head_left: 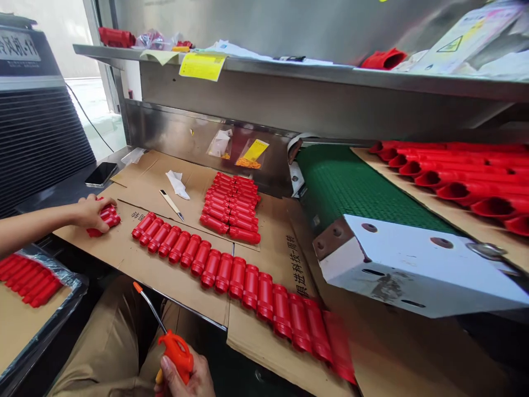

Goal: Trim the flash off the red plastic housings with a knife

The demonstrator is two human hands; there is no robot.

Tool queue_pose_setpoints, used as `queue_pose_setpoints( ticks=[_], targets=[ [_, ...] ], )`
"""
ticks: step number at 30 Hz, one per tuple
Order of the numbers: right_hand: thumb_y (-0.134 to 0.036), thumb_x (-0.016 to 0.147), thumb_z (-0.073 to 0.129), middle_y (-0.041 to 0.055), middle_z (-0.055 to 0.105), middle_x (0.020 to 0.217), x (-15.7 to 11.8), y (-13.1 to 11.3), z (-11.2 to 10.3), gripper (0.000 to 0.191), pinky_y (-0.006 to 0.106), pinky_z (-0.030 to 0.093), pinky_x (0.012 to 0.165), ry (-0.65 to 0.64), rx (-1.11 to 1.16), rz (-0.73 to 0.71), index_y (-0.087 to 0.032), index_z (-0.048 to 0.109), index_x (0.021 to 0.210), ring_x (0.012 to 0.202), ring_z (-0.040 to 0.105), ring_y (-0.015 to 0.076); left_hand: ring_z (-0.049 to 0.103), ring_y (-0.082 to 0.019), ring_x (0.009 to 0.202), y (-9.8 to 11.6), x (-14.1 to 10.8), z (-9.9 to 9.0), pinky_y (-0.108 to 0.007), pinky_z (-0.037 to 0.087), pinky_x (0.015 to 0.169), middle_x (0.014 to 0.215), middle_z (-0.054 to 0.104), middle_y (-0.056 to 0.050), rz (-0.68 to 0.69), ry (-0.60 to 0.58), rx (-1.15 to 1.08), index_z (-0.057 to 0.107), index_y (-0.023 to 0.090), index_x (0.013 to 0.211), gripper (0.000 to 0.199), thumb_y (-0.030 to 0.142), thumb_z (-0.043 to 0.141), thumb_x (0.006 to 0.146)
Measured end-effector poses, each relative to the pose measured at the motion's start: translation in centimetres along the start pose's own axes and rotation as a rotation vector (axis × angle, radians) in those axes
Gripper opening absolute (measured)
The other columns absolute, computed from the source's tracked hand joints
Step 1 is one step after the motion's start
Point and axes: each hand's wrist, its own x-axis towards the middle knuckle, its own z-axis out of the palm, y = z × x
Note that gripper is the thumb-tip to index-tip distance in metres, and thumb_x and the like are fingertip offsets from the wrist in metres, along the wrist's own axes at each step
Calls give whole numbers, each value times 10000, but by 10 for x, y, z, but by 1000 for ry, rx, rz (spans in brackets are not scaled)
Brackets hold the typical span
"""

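My left hand (91, 212) is closed around a few short red plastic tubes (109, 216) at the left end of the cardboard; the fingers cover part of them. Low in the view, my right hand (190, 377) grips an orange air blow gun (177, 353), its bent metal nozzle pointing up and left over my lap. A long row of red tubes (201, 258) runs slantwise across the cardboard (173, 278) between my hands and the conveyor. Behind the row lies a stacked block of similar red tubes (231, 207).
A white-handled knife (171, 205), white tissue (177, 184) and phone (101, 173) lie on the bench. The green conveyor belt (334, 179) with its white end guard (397, 264) juts in from the right, carrying larger red tubes (454, 190). A lined tray (25, 325) of red parts stands lower left. A metal shelf (289, 69) overhangs.
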Motion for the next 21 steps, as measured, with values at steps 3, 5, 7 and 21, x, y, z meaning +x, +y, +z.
queue_pose_setpoints(
  ticks=[3, 5, 7, 21],
  targets=[
    [-811, 876, 701, 17, 694, 587, 5, -5, 5, 637, 269, 605, 532, -94, 25, 15, -180, 736, 956, 493, 704, 185, 591, -569, 1234, -2, 1, 3, -573, 502, 996, 1354, 592, -251, -17, 22, -73, 678, 233, 1411, 1011, 487, 792, 439],
    [-821, 881, 684, 9, 670, 599, 10, -14, 6, 663, 269, 593, 546, -186, 51, 23, -164, 708, 961, 503, 679, 168, 558, -610, 1254, 0, 3, 4, -622, 503, 990, 1363, 578, -271, -35, 54, -150, 704, 202, 1352, 1008, 472, 803, 386],
    [-821, 910, 641, 4, 646, 609, 14, -30, 3, 653, 271, 584, 579, -276, 41, 7, -168, 675, 927, 530, 665, 160, 546, -624, 1268, -1, 0, 2, -657, 504, 999, 1366, 573, -277, -30, 91, -260, 712, 175, 1299, 988, 442, 803, 352],
    [-438, 1055, 568, -37, 604, 648, 13, -167, 37, 304, 294, 380, 537, -595, -826, -423, -255, 544, 812, 523, 587, 144, 728, -551, 1200, -90, -224, 167, -697, 627, 913, 1346, 782, -133, 60, 197, -1699, 545, 387, 1518, 1193, 825, 769, 431]
  ],
)
